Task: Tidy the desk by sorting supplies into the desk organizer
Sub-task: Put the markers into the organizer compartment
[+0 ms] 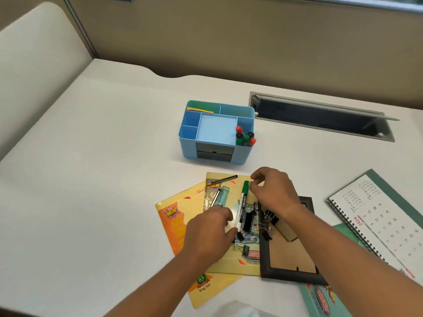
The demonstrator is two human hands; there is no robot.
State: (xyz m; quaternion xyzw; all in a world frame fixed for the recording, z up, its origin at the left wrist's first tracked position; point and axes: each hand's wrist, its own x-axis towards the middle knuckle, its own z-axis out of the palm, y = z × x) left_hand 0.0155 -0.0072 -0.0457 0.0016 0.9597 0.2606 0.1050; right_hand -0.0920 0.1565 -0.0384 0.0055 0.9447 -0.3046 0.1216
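While both hands touch it, the green-capped marker lies white-barrelled.

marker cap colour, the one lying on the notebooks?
Green cap, white barrel; head view.

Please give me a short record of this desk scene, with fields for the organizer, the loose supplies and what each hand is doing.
organizer: blue desk organizer on the white desk, beyond the clutter
already sorted: markers upright in its right compartment; coloured paper in the back left one
loose supplies: green marker, pencil, black binder clips, lying on yellow notebooks
other items: black picture frame, spiral calendar
left hand: touching the green marker's white end
right hand: fingers at the marker's green cap
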